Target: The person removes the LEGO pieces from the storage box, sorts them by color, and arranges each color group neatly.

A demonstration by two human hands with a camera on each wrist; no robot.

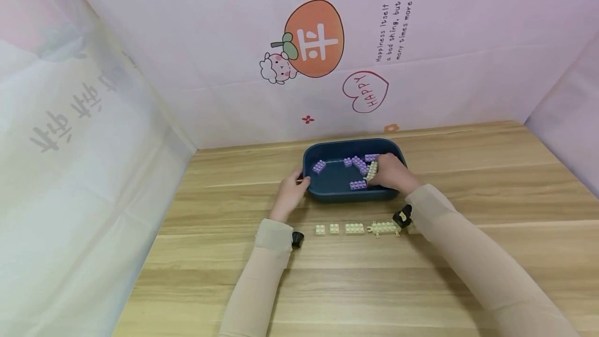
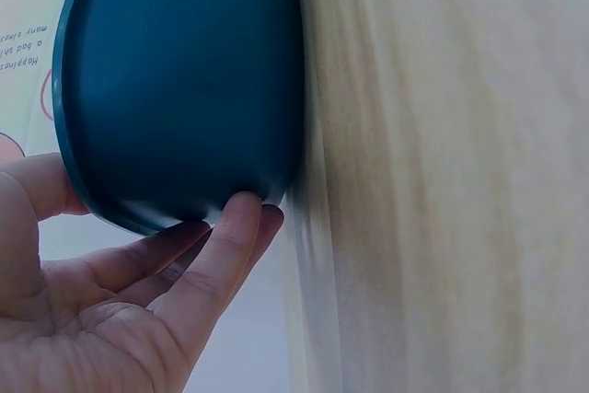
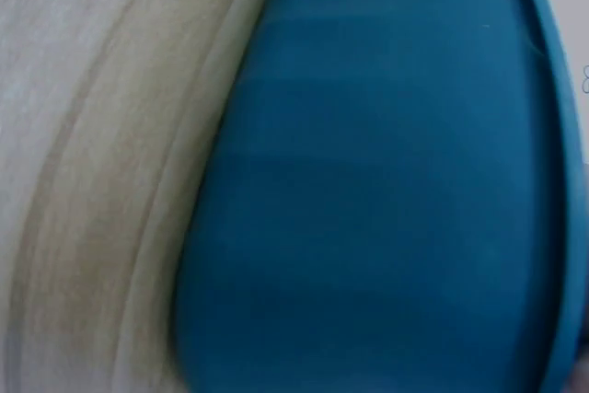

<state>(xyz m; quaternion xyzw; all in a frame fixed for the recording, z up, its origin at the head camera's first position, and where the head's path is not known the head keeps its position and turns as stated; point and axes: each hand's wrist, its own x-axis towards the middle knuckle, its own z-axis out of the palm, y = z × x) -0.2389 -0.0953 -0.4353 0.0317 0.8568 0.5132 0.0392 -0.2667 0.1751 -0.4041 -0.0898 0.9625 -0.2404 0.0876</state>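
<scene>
A dark blue plastic bin (image 1: 337,197) stands on the table with several purple toy bricks (image 1: 358,185) inside. At its left end my left hand (image 1: 291,195) holds the wall, the thumb at the rim and the fingers against the outer side, as the left wrist view shows. Inside the bin's right part, my right hand (image 1: 395,173) pinches a cream toy brick piece (image 1: 372,170); its fingertips are partly hidden. The right wrist view shows mostly the bin's outer wall (image 3: 368,181), with the hand barely at the corner.
In front of the bin, a row of cream bricks (image 1: 354,228) lies on the wooden table (image 1: 224,274). A longer cream piece with small side prongs (image 1: 385,228) lies at the row's right, partly behind the right wrist camera (image 1: 402,216). A printed cloth (image 1: 224,103) hangs behind.
</scene>
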